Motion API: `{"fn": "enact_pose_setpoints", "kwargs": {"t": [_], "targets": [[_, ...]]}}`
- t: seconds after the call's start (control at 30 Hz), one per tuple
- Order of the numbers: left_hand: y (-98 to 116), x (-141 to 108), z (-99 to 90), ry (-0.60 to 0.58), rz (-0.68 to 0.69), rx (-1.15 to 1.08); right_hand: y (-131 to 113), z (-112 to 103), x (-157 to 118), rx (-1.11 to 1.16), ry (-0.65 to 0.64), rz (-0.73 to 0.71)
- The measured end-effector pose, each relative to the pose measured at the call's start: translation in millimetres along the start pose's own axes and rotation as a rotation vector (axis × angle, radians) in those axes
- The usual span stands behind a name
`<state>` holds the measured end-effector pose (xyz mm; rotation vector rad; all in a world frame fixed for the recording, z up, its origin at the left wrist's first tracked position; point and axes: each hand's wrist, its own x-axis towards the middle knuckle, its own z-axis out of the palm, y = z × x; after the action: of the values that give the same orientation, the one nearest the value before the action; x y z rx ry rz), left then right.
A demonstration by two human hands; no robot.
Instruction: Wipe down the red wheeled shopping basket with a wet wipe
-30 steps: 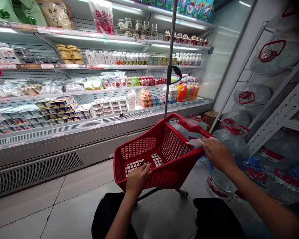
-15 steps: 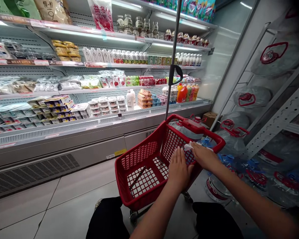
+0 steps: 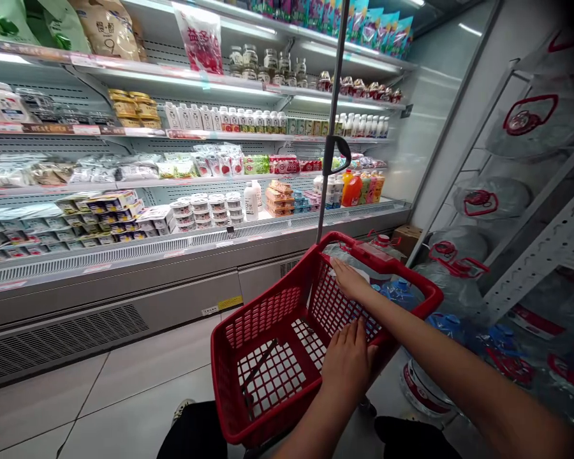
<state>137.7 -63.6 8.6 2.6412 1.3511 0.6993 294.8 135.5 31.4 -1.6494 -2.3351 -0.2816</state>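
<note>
A red plastic shopping cart (image 3: 261, 411) with a grid basket stands just in front of me. My right hand (image 3: 356, 284) presses a white cloth or tissue (image 3: 363, 274) against the upper edge of the basket's grid wall, below the cart handle (image 3: 375, 255). Most of the cloth is hidden under the palm and fingers. My left hand (image 3: 347, 360) lies over the near side rim, its fingers bent over into the basket and the thumb along the edge. Inside the basket, the open grid floor shows.
A refrigerated display case (image 3: 172, 287) with yogurt cups, bottles and bags runs along the left and back. A grey pole with a black handle (image 3: 335, 155) rises behind the cart. Large water bottles (image 3: 425, 382) stand on the floor and on a rack to the right.
My right hand has slid forward and left along the basket's top edge with the cloth. My left hand has shifted slightly down, toward me. The view has tilted a little.
</note>
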Motion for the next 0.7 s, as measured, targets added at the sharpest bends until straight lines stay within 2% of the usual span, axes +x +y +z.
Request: {"fn": "enact_pose_setpoints", "kwargs": {"t": [0.1, 0.2, 0.27, 0.4, 0.5, 0.6, 0.7], "targets": [[-6, -3, -2.3, 0.004, -0.019, 0.001, -8, -3, 27, 0.037, -0.036, -0.043], [-12, -4, -6.2, 0.016, -0.047, 0.034, -10, -12, 20, 0.069, -0.064, -0.083], [-15, -3, -9.8, 0.022, -0.061, 0.053, -7, -22, -6, 0.080, -0.081, -0.101], [-18, 2, -18.6, 0.005, -0.073, 0.054, 11, -56, -84, 0.068, -0.104, -0.094], [-19, 6, -23.6, -0.013, -0.072, 0.053, 18, -84, -134, 0.000, -0.044, -0.115], [-19, 6, -25.9, -0.019, -0.075, 0.070, 3, -96, -163, -0.095, 0.110, -0.192], [-18, 5, -27.0, 0.007, -0.078, 0.099, -35, -84, -179, -0.125, 0.234, -0.257]]}}
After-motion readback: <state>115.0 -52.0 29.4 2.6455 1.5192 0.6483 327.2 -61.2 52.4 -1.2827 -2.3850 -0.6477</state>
